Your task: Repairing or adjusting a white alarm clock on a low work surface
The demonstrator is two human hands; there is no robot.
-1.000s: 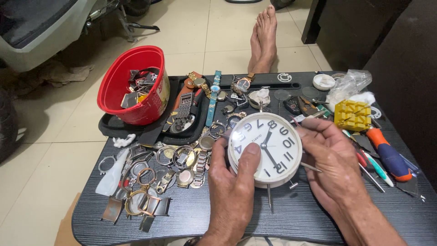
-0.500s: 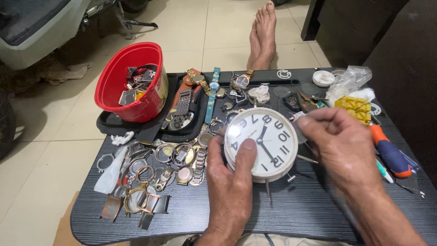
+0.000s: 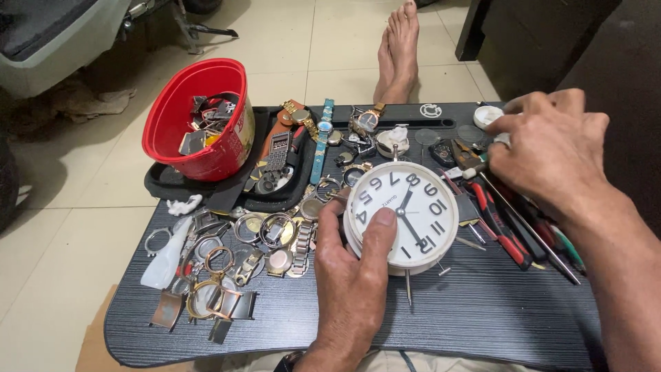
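A round white alarm clock (image 3: 420,200) with black numerals lies tilted on the black table (image 3: 482,310), its face towards me. My left hand (image 3: 348,275) grips its lower left rim, with the thumb resting on the face near the centre. Up at the right edge of the table, my right hand (image 3: 551,148) hovers over a row of tools, clear of the clock. Its fingers are curled, and a thin tool tip (image 3: 465,171) sticks out beneath them towards the clock.
A red bucket (image 3: 172,131) of watch parts sits in a black tray (image 3: 165,186) at the back left. Several watches and metal bands (image 3: 234,255) lie left of the clock, red-handled screwdrivers (image 3: 499,224) to its right. Bare feet (image 3: 399,48) rest on the tiled floor beyond.
My right hand has left the clock's right side and moved up and right over the tools. The left hand has kept hold of the clock, thumb now on the face.
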